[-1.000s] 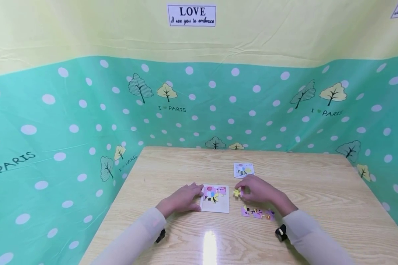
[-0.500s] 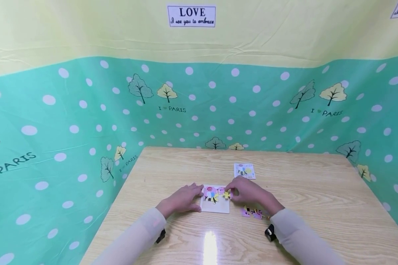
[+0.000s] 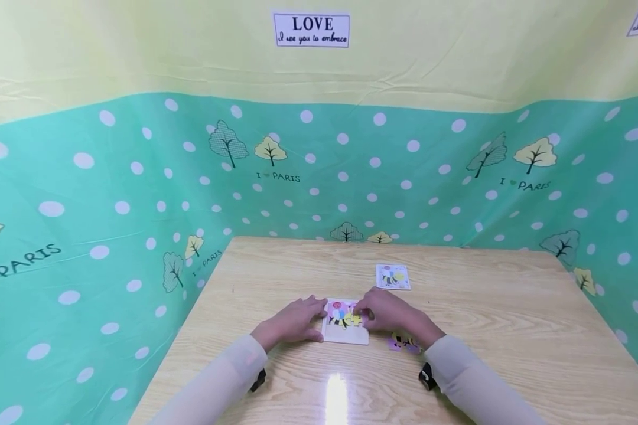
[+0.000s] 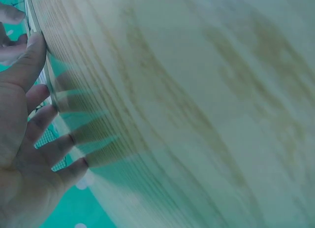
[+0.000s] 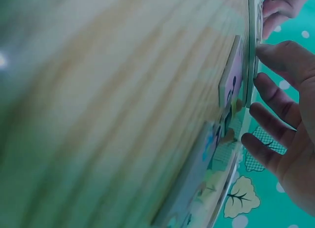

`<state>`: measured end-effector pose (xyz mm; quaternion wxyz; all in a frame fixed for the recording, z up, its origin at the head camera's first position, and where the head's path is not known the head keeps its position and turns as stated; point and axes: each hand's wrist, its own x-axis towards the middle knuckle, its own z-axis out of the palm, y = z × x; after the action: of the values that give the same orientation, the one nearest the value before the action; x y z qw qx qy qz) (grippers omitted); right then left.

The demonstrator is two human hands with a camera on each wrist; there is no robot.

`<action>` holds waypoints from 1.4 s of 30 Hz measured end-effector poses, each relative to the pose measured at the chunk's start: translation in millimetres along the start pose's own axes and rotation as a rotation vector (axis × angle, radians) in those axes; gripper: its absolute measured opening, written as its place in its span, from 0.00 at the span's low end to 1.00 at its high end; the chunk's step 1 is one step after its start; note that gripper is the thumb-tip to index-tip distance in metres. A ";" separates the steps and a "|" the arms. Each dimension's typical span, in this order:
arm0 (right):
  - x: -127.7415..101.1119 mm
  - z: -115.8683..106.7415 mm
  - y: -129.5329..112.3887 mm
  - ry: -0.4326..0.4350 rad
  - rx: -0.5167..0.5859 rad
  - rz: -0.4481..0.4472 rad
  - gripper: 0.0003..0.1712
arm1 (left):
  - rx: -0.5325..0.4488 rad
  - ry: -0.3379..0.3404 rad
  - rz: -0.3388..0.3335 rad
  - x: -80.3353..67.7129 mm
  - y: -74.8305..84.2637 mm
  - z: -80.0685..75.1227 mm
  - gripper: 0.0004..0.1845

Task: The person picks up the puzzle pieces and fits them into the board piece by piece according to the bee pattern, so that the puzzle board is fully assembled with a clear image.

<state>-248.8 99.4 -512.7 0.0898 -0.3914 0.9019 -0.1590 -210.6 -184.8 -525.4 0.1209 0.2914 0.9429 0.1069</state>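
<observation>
Right hand (image 3: 385, 311) moved left, pressing yellow piece (image 3: 354, 319) into puzzle board (image 3: 345, 336); left hand (image 3: 292, 320) flat, steadying board edge.

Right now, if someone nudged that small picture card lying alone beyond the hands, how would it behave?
The small picture card lies flat on the glossy wooden table, so it would probably slide easily. It looks thin, so likely light and hard to pick up.
</observation>
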 end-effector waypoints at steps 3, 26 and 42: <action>1.1 1.3 -2.0 -0.008 -0.014 -0.002 0.17 | -0.008 -0.004 0.002 0.2 1.1 0.2 0.35; 6.9 -3.0 -12.8 -0.005 -0.071 -0.020 0.16 | 0.001 0.018 0.009 -2.5 1.8 -3.2 0.35; -2.3 -4.1 -8.3 -0.034 -0.050 -0.062 0.15 | 0.004 0.000 -0.007 -1.9 2.5 -1.1 0.36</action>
<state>-242.8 96.6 -505.8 0.0903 -0.4241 0.8913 -0.1327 -208.1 -183.9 -523.3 0.1205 0.2881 0.9442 0.1046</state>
